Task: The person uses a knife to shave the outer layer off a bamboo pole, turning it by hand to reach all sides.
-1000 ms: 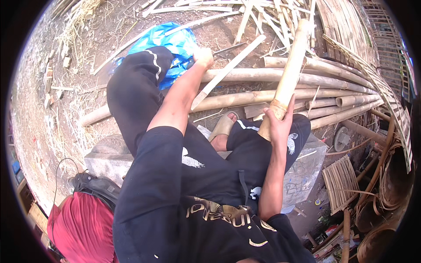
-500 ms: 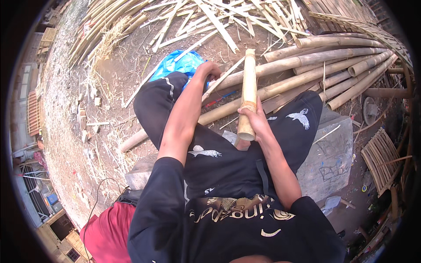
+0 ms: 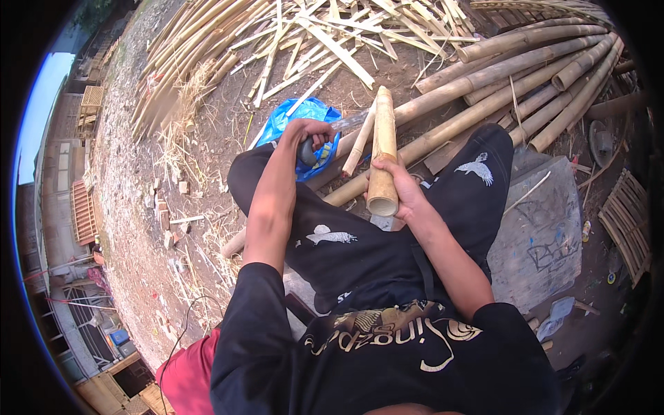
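My left hand [image 3: 316, 134] is closed round the dark rounded handle of a large knife [image 3: 351, 122]. Its grey blade, slightly blurred, points right toward the bamboo. In my right hand [image 3: 401, 188] is a short bamboo tube [image 3: 383, 142], held low down between my knees. The tube stands tilted, its hollow open end toward me and a node ring near my fingers. Close along its left side is a pale bamboo strip [image 3: 360, 142]; whether it is joined to the tube I cannot tell.
Long bamboo poles [image 3: 484, 84] lie ahead to the right. Split bamboo strips [image 3: 339, 52] pile up at the far side. A blue plastic bag [image 3: 280, 119] lies by my left knee. A grey board [image 3: 543, 232] is on the right, near a slatted bamboo panel [image 3: 626, 218].
My left hand has turned and shifted slightly left and down, and the knife now shows. The tube has moved slightly left, its top lower. The strip looks steeper. The whole view has shifted.
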Demonstrator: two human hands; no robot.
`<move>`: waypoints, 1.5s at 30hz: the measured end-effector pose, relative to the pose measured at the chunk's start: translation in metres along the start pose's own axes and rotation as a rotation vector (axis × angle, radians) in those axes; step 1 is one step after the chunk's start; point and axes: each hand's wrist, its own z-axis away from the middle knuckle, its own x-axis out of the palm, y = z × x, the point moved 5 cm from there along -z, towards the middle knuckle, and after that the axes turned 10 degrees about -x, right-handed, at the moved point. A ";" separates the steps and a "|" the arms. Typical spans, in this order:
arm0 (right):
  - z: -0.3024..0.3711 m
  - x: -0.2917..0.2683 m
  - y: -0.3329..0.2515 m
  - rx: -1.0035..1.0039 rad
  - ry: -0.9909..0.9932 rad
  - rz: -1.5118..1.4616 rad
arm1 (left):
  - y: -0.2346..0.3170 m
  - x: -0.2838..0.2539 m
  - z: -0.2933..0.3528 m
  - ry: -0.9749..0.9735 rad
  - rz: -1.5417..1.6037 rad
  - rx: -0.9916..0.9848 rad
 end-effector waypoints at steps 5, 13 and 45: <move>0.010 -0.015 -0.007 -0.046 0.000 0.102 | -0.007 0.021 0.003 -0.086 0.127 0.036; -0.010 0.017 -0.095 -0.208 -0.119 0.132 | 0.068 0.022 0.048 -0.129 0.333 0.334; -0.287 0.032 -0.107 -0.952 0.314 1.198 | 0.050 -0.071 0.127 1.404 -0.440 0.505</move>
